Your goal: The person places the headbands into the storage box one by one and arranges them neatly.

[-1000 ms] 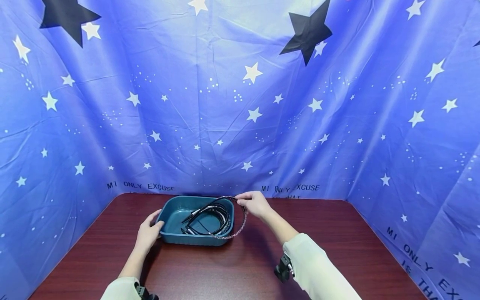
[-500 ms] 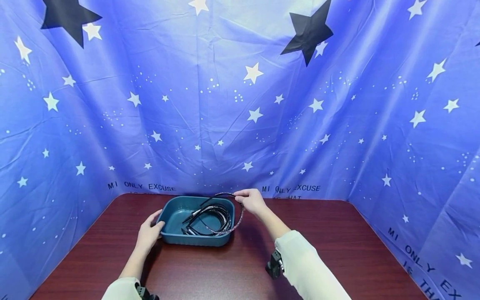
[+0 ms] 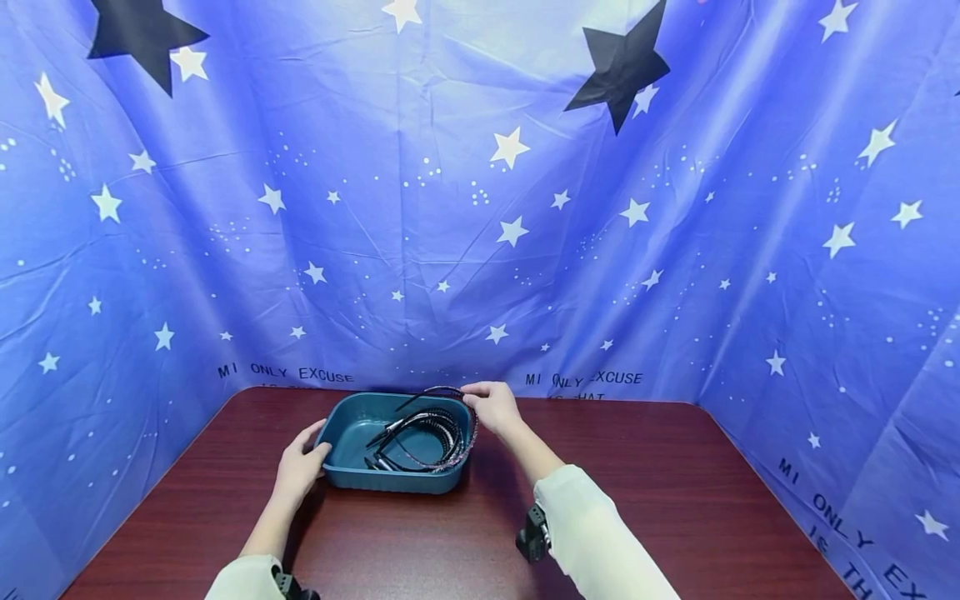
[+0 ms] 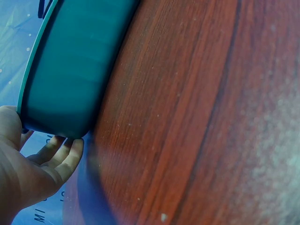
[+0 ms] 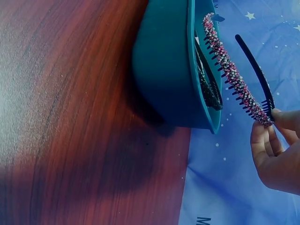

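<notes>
My right hand [image 3: 491,406] pinches a toothed headband [image 5: 229,70] between thumb and fingertips. Pink, white and dark beads cover the band's outside, and a row of black teeth lines its inner side. It hangs over the right end of a teal plastic basin [image 3: 390,481], one black tip pointing left above the opening. Several more dark headbands [image 3: 450,433] lie nested inside the basin, toward its right side. At the opposite end, my left hand [image 3: 298,467] grips the basin's wall, thumb near the rim and fingers against the outside [image 4: 61,98].
The basin stands near the back edge of a dark red wooden table [image 3: 600,500]. Blue cloth with stars [image 3: 450,208] hangs behind the table and along both sides. A small black camera [image 3: 534,533] is strapped at the right sleeve.
My right hand has moved slightly left, bringing the beaded headband further over the basin's right end. The left hand and the basin have stayed in place.
</notes>
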Demonstrator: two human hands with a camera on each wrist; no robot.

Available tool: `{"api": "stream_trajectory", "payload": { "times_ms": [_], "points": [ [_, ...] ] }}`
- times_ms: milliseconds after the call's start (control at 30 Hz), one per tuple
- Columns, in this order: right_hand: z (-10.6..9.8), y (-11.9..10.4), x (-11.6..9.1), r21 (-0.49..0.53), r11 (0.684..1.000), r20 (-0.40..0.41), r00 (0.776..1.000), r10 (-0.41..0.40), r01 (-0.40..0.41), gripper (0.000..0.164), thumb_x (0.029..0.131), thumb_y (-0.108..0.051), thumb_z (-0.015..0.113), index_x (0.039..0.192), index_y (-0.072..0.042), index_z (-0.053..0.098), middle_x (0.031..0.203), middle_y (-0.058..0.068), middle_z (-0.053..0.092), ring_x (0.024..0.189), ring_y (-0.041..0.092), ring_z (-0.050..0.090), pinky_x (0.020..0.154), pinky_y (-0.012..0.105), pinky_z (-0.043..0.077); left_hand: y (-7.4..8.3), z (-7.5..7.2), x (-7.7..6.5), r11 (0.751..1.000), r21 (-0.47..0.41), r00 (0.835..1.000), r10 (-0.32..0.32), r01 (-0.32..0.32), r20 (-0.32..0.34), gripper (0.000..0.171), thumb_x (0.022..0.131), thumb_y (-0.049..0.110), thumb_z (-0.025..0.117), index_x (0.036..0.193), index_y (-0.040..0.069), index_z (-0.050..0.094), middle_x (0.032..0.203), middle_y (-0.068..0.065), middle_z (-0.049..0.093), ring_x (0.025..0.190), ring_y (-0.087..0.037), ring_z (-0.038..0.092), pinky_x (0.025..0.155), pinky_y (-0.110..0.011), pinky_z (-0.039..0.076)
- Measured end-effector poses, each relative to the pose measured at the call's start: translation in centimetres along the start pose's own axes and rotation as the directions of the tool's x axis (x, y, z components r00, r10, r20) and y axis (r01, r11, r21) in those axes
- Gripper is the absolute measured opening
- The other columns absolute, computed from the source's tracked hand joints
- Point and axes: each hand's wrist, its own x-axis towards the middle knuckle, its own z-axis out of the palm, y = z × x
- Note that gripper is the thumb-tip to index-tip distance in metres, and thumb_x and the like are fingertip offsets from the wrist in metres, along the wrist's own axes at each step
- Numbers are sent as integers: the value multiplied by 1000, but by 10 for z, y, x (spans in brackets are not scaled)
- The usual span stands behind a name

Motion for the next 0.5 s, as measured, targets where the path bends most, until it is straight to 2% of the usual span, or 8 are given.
{"api": "stream_trajectory", "payload": {
  "times_ms": [167, 500],
  "points": [
    [6, 2, 1, -6, 1000, -32, 999, -2, 2, 19, 88, -11, 61, 103, -8, 73, 114, 12, 67, 111, 25, 57, 91, 38, 47, -1, 0, 0, 1000, 3, 1000, -2, 2, -7, 49, 92, 10, 45, 140, 4, 39, 127, -32, 46, 88, -28, 59, 68, -33, 55],
    [16, 1, -2, -43, 998, -59, 998, -38, 36, 19, 87, -9, 62, 101, -7, 73, 111, 12, 68, 109, 25, 59, 91, 38, 47, -2, 0, 0, 1000, 4, 1000, 4, -4, -8, 49, 92, 9, 45, 140, 4, 39, 128, -32, 46, 88, -28, 58, 68, -34, 55]
  ]
}}
